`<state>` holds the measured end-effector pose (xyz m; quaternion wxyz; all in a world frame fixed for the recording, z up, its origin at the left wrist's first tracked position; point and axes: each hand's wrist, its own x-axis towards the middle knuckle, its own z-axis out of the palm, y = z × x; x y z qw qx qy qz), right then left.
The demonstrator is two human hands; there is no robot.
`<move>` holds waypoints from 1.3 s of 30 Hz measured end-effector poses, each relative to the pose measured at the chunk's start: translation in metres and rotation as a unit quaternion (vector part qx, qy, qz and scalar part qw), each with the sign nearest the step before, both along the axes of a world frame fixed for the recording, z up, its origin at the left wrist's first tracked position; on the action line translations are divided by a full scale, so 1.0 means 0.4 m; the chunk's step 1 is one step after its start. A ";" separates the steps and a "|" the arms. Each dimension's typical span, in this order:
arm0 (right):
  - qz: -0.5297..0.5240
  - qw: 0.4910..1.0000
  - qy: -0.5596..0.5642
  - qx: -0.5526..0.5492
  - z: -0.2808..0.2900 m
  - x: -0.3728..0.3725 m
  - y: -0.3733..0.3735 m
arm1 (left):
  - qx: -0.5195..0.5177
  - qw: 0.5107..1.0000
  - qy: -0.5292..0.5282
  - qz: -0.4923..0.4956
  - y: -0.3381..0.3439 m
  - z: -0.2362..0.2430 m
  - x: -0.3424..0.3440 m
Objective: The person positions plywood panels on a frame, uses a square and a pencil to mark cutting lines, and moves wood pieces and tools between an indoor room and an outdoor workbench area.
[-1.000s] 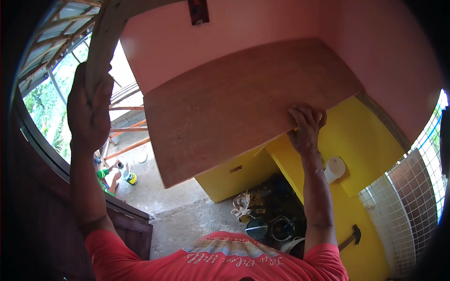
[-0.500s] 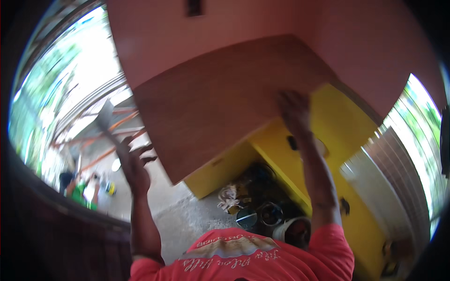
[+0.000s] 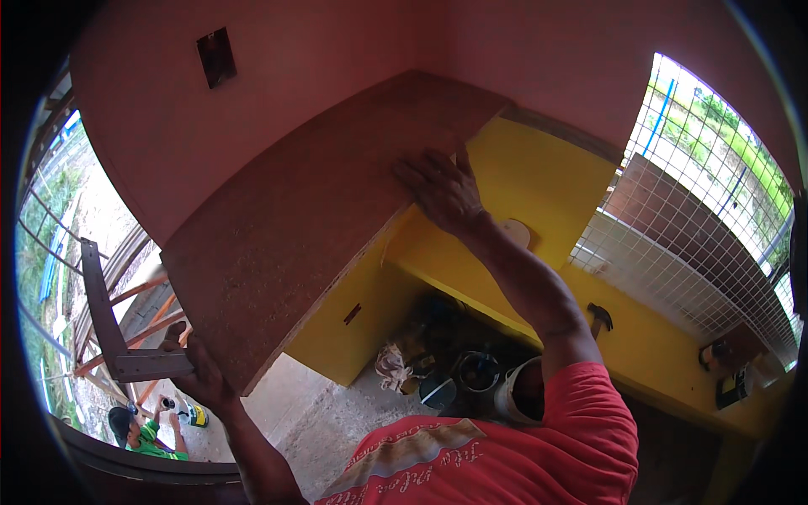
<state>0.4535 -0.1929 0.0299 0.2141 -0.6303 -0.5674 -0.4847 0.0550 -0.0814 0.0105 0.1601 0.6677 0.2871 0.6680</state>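
My left hand grips the lower arm of a grey-brown L-shaped wooden bracket, held beside the near left corner of a brown board. My right hand rests on the board's front edge with its fingers apart. The board lies against the pink wall over yellow cabinetry; part of a round white object shows beyond my right forearm.
A hammer rests on the yellow surface, with dark containers farther right. Buckets and a crumpled cloth sit below. A co-worker in green is outside at lower left. Wire mesh spans the right opening.
The view has turned rightward. My left hand has lowered the bracket from upright at upper left to beside the board's corner. My right hand still touches the board edge.
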 end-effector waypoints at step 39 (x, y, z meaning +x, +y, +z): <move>0.209 0.977 -0.010 -0.029 0.087 -0.308 0.047 | -0.079 0.987 -0.129 -0.055 0.097 -0.021 -0.090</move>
